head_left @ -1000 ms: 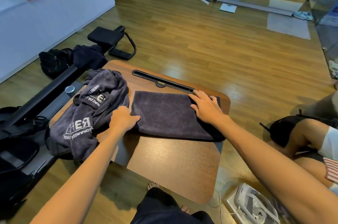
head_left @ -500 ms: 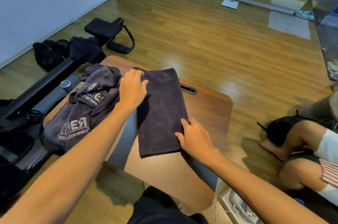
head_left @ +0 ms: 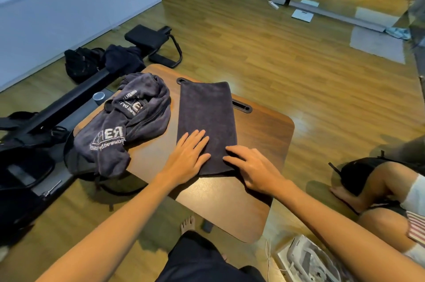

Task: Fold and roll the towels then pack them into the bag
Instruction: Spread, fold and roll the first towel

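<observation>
the folded towel (head_left: 205, 120) is laid lengthwise, its long axis running away from the person on the table (head_left: 264, 134). its near end is pressed flat by the left hand (head_left: 187, 159) and right hand (head_left: 253, 168), fingers straight and slightly spread

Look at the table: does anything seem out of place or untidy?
Yes. The crumpled towel with white lettering lies bunched at the table's left edge, part hanging over, unlike the neatly folded towel beside it.

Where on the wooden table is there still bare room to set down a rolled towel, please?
The table is bare right of the folded towel, out to the right edge, and along the near edge behind the left hand and right hand. The left side is crowded by the crumpled printed towel.
</observation>
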